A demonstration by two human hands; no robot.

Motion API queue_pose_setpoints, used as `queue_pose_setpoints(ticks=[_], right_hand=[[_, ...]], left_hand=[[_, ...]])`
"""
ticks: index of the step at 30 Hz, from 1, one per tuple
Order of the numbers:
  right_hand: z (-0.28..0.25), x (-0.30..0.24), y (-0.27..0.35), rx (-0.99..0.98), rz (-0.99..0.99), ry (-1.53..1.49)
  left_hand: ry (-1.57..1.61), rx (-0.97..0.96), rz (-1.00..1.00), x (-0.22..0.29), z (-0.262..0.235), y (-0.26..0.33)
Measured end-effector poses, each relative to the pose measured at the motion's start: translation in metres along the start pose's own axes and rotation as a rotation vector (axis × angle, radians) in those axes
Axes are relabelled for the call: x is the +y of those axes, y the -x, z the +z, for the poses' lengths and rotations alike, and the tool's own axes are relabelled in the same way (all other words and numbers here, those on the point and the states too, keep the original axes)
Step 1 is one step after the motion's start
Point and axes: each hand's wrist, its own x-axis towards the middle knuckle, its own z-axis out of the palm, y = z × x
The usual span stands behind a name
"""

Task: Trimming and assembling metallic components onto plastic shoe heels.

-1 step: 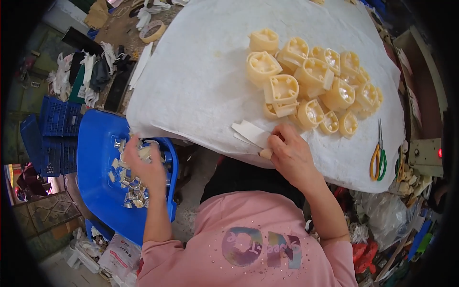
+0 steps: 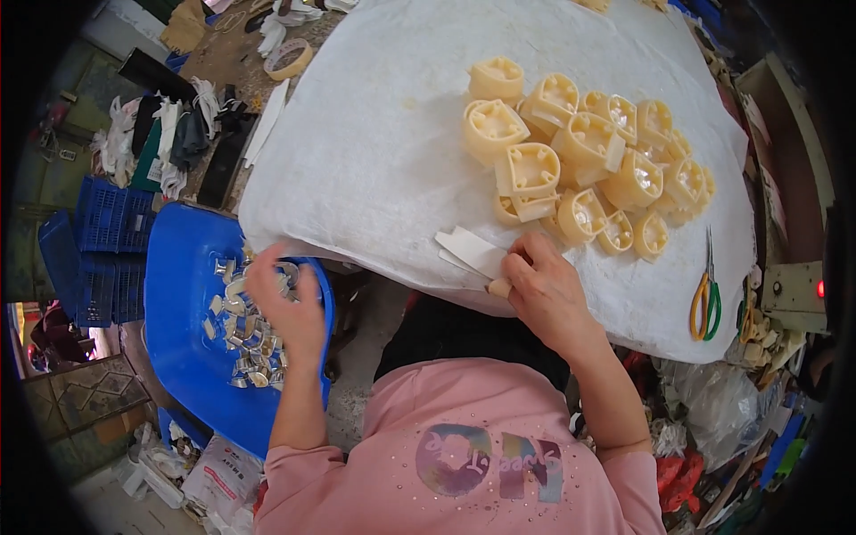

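Note:
My left hand (image 2: pixel 287 296) is above the blue plastic tub (image 2: pixel 178 357), fingers apart and holding nothing I can see. Below it in the tub lie several small silvery wrapped pieces (image 2: pixel 245 334), partly hidden by the hand. At the front edge of the white-covered table, my right hand (image 2: pixel 546 283) pinches a few white flat strips (image 2: pixel 473 251), which stick out to the left from its fingers. A small beige piece (image 2: pixel 499 288) shows under the same fingertips; its kind I cannot make out.
Cream-coloured hollow moulded parts (image 2: pixel 584 147) are heaped on the white cloth (image 2: pixel 357 152). Scissors (image 2: pixel 706 294) with yellow and green handles lie at the right edge. A tape roll (image 2: pixel 288 60) sits at the far left. Blue crates (image 2: pixel 111 259) stand beyond the tub.
My left hand has shifted slightly to the right over the tub and shows less blur. The right hand keeps its pinch on the white strips.

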Motion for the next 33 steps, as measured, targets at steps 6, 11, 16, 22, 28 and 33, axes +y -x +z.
queue_pose_setpoints(ticks=[6, 11, 16, 22, 28, 33], right_hand=[[-0.013, -0.016, -0.005, -0.036, -0.054, 0.118], [-0.009, -0.008, -0.008, -0.035, -0.095, 0.187], [-0.008, 0.001, -0.003, 0.015, -0.076, 0.06], [-0.012, -0.005, -0.004, -0.062, -0.046, 0.057], [-0.008, -0.012, -0.002, -0.023, -0.198, 0.207], [-0.005, -0.016, -0.001, -0.018, -0.218, 0.291]], left_hand=[[0.355, -0.185, 0.305, 0.081, 0.017, -0.003], [0.431, -0.238, 0.396, 0.104, 0.031, 0.006], [0.467, -0.317, 0.417, 0.112, 0.033, 0.017], [0.462, -0.364, 0.449, 0.111, 0.037, 0.025], [0.474, -0.405, 0.605, 0.116, 0.045, 0.03], [0.453, -0.349, 0.651, 0.113, 0.051, 0.031]])
